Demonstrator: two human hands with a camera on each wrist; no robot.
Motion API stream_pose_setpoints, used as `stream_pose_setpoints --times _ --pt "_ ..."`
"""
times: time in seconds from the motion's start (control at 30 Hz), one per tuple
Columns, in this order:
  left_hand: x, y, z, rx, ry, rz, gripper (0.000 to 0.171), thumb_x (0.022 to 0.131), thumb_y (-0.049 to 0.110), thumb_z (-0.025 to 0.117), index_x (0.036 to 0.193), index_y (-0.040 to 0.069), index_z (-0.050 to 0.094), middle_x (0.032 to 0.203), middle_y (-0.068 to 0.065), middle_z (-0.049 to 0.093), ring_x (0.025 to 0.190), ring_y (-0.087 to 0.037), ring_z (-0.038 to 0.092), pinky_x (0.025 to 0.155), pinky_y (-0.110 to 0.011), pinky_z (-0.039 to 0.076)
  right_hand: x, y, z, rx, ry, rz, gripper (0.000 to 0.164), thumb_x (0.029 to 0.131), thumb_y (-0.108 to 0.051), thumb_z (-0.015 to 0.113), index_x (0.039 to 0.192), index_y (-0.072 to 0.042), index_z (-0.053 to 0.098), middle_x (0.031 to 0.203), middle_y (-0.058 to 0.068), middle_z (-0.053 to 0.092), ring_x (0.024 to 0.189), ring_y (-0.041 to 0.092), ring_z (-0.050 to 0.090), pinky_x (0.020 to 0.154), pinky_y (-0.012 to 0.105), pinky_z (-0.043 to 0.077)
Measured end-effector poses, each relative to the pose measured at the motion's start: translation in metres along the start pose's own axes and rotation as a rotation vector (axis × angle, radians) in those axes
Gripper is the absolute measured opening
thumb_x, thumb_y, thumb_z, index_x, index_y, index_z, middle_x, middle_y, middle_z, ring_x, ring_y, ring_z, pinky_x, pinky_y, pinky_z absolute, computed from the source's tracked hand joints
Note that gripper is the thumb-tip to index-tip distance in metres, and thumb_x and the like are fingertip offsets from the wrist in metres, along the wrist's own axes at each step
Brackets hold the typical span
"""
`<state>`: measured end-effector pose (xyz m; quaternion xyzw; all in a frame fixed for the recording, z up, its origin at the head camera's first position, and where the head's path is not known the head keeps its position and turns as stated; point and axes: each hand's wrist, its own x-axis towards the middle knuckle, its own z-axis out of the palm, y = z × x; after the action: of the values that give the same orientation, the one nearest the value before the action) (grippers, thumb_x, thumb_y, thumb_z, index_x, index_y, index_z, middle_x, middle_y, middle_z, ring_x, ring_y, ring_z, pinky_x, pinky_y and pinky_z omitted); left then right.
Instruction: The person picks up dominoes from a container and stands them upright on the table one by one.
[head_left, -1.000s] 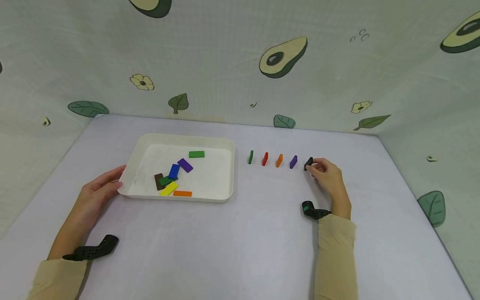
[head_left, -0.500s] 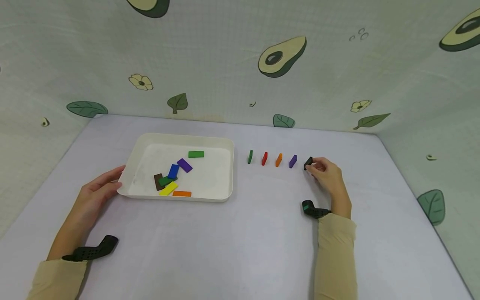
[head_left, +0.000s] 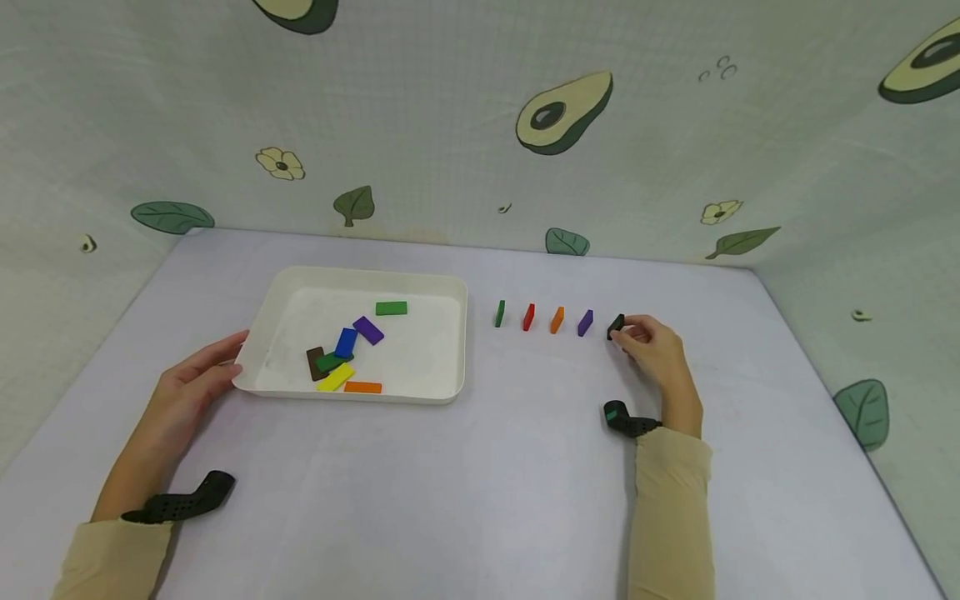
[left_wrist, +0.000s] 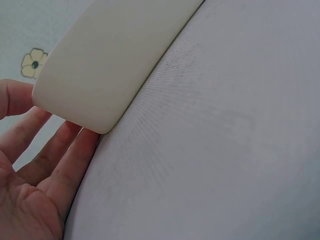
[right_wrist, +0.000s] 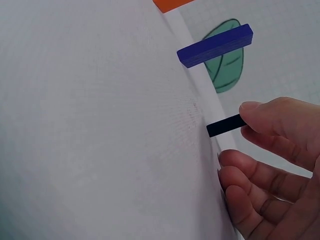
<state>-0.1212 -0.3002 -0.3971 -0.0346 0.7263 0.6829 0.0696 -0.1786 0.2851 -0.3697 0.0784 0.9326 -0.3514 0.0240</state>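
In the head view, my right hand (head_left: 651,346) pinches a black domino (head_left: 616,326) between thumb and forefinger at the right end of a row. The right wrist view shows this black domino (right_wrist: 225,125) on edge, its outer end hidden by the fingers. To its left stand a purple domino (head_left: 586,323), an orange one (head_left: 557,320), a red one (head_left: 529,317) and a green one (head_left: 500,314), upright and spaced apart. My left hand (head_left: 197,385) rests against the left wall of a white tray (head_left: 423,358), its fingertips touching the outside near the front corner.
Inside the tray lie several flat dominoes, among them a green one (head_left: 392,308), a purple one (head_left: 368,330), a blue one (head_left: 347,342) and a yellow one (head_left: 336,377). Avocado-print cloth (head_left: 450,117) rises behind the white tabletop (head_left: 450,500).
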Motion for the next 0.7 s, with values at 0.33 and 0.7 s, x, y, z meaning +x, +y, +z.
stream_pose_setpoints --times 0.33,0.7 --pt "0.0007 -0.0012 -0.0011 -0.022 -0.003 0.003 0.047 0.094 0.019 0.056 0.139 0.016 0.044 0.139 0.016 0.044 0.11 0.014 0.047 0.082 -0.001 0.04 -0.0002 -0.0001 -0.0001 0.01 -0.017 0.021 0.051 0.091 -0.034 0.058 0.128 0.0 0.051 0.109 0.019 0.058 0.075 0.004 0.049 0.063 0.014 0.042" --pt "0.0002 -0.001 -0.0006 -0.001 0.0 -0.006 0.049 0.094 0.021 0.056 0.14 0.015 0.042 0.141 0.017 0.043 0.11 0.015 0.045 0.081 0.0 0.04 -0.0036 -0.0059 -0.0064 0.015 -0.092 0.047 0.059 0.091 -0.04 0.056 0.135 -0.003 0.044 0.116 0.02 0.056 0.089 0.018 0.055 0.073 0.02 0.043"
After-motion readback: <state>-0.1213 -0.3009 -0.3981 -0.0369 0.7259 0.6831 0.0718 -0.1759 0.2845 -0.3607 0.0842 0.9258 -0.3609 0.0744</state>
